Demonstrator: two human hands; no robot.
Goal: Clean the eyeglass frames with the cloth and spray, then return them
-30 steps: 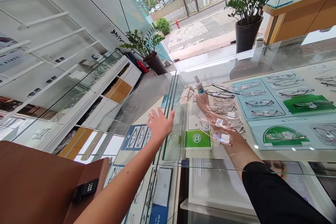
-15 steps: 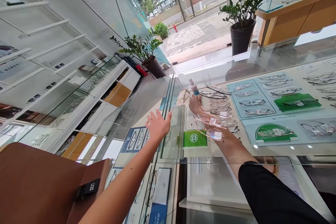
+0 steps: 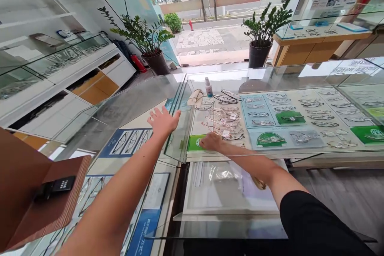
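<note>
My left hand (image 3: 163,122) is open with its fingers spread, over the glass counter near the edge of the glass panes. My right hand (image 3: 211,141) is inside the display case, its fingers curled closed at the green card (image 3: 194,143). Anything inside those fingers is hidden. Just beyond it lies a cluster of eyeglasses (image 3: 223,118) with thin frames, some carrying white tags. Farther back stand a small white spray bottle (image 3: 208,88) with a blue label and, to its left, a crumpled beige cloth (image 3: 195,97). Dark-framed glasses (image 3: 228,97) rest right of the bottle.
More eyeglasses (image 3: 259,114) sit on pale blue display cards to the right. An open white drawer (image 3: 231,207) lies below my right forearm. At lower left a brown case (image 3: 76,198) with a combination lock stands on the counter. Potted plants (image 3: 158,63) stand beyond.
My right hand has drawn back from beside the spray bottle to the green card near the case's front. The view has levelled and turned; my left hand remains spread.
</note>
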